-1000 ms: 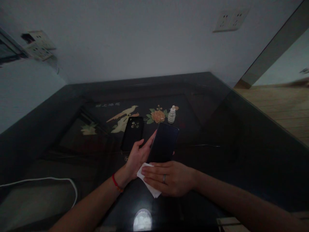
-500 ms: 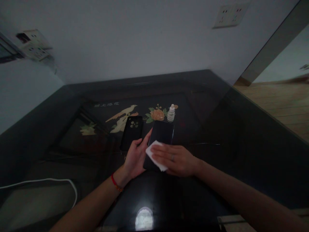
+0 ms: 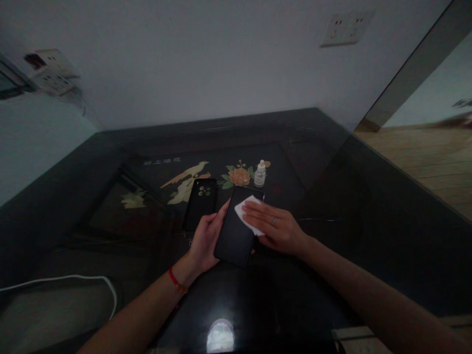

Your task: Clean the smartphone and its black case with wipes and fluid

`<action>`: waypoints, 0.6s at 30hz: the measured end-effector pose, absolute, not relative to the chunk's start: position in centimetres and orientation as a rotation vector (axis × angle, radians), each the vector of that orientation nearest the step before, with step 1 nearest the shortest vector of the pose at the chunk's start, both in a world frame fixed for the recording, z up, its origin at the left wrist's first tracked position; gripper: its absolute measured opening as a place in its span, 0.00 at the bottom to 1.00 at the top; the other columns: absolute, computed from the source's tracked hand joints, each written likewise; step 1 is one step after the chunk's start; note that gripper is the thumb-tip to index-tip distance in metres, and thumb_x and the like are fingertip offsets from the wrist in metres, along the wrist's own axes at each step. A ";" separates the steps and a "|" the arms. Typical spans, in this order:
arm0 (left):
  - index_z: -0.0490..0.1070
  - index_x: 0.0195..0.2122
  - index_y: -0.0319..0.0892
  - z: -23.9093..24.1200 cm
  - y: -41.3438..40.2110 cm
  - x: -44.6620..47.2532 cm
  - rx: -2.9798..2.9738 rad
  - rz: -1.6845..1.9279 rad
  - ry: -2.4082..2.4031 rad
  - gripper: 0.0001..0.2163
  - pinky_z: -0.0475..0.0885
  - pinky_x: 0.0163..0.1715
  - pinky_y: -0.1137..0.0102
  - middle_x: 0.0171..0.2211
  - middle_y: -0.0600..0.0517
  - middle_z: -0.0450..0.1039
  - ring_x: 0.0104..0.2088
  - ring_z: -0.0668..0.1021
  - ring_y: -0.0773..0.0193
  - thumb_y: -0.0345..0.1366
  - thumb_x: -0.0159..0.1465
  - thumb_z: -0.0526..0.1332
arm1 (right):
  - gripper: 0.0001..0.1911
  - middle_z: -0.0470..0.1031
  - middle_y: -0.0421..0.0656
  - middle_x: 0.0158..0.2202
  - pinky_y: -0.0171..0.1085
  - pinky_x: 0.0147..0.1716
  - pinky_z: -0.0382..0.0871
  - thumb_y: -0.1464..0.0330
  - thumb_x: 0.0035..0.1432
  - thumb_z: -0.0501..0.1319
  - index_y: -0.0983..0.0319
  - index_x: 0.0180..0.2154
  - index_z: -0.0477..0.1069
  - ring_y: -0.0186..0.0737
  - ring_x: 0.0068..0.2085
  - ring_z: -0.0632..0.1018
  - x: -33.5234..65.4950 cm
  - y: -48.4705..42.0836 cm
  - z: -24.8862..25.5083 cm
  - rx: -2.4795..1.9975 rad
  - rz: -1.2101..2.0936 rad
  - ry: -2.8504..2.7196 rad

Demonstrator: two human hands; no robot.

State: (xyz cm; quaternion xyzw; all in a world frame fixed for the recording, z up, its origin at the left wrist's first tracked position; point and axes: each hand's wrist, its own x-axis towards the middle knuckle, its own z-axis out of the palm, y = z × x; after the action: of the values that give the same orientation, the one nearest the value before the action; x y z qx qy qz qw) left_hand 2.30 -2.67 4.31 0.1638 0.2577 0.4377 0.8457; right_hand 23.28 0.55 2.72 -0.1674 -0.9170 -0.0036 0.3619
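Observation:
A black smartphone [image 3: 233, 242] lies tilted in my left hand [image 3: 207, 240], whose fingers wrap around its left edge and underside. My right hand [image 3: 277, 227] presses a folded white tissue [image 3: 246, 212] flat against the upper right part of the screen. Its fingers lie together over the tissue, and a ring shows on one of them. Left of the smartphone, a black phone case [image 3: 201, 204] with camera cutouts rests on the table. Beyond the phone's top edge stands a small clear bottle [image 3: 260, 174] with a white cap.
The glossy dark table [image 3: 313, 275] carries a printed bird and flower picture [image 3: 239, 175]. A white cable [image 3: 73, 277] curves over the left side. Wall sockets [image 3: 346, 28] sit at the upper right, with more sockets [image 3: 53, 73] at the left. Wooden floor [image 3: 416, 157] lies beyond the right edge.
My right hand has slid the tissue up and to the right across the screen, uncovering the lower part. The smartphone has tilted a little in my left hand.

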 end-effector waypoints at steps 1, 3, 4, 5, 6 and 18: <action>0.47 0.66 0.50 4.3 -2.6 2.3 0.342 0.944 0.565 0.29 0.64 0.52 0.52 0.57 0.48 0.67 0.51 0.73 0.51 0.39 0.62 0.49 | 0.21 0.71 0.57 0.54 0.49 0.57 0.65 0.66 0.65 0.50 0.73 0.54 0.65 0.46 0.63 0.61 22.7 -0.2 2.7 -0.340 -0.007 -2.420; 0.48 0.66 0.50 4.4 -2.4 2.2 0.338 0.972 0.586 0.30 0.65 0.52 0.54 0.55 0.48 0.68 0.49 0.75 0.52 0.39 0.61 0.50 | 0.22 0.72 0.57 0.53 0.47 0.59 0.63 0.64 0.66 0.49 0.75 0.51 0.67 0.45 0.63 0.62 21.7 -1.6 2.6 -0.136 -0.002 -2.523; 0.48 0.66 0.50 4.4 -2.4 2.1 0.340 0.978 0.587 0.30 0.65 0.51 0.54 0.55 0.48 0.69 0.48 0.75 0.52 0.39 0.61 0.49 | 0.22 0.72 0.58 0.53 0.46 0.59 0.62 0.63 0.66 0.49 0.76 0.50 0.68 0.46 0.62 0.63 21.3 -2.2 2.6 -0.029 -0.007 -2.561; 0.48 0.66 0.51 4.4 -2.3 2.0 0.346 0.984 0.585 0.29 0.66 0.50 0.53 0.54 0.48 0.70 0.47 0.76 0.51 0.39 0.61 0.49 | 0.22 0.72 0.59 0.53 0.45 0.60 0.62 0.63 0.66 0.49 0.77 0.49 0.68 0.47 0.61 0.64 21.0 -2.6 2.7 0.048 -0.011 -2.576; 0.48 0.65 0.51 4.4 -2.2 1.9 0.353 0.993 0.586 0.29 0.66 0.49 0.53 0.52 0.48 0.71 0.46 0.76 0.51 0.39 0.61 0.49 | 0.23 0.71 0.60 0.53 0.44 0.60 0.62 0.63 0.66 0.49 0.77 0.49 0.69 0.47 0.61 0.66 21.0 -2.7 2.9 0.098 -0.013 -2.580; 0.54 0.62 0.42 4.5 -2.1 1.8 0.365 1.024 0.712 0.24 0.71 0.19 0.71 0.34 0.49 0.77 0.22 0.78 0.63 0.38 0.64 0.47 | 0.17 0.76 0.51 0.48 0.41 0.52 0.70 0.77 0.63 0.49 0.64 0.50 0.69 0.38 0.52 0.75 22.8 -0.6 3.7 -0.597 0.418 -1.929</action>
State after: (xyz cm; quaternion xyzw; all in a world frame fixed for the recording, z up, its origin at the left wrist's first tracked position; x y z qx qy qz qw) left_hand 1.81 -2.13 4.52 0.1701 0.3314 0.4768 0.7962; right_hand 22.81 -0.60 3.67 -0.2483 -0.8024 0.1741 0.5140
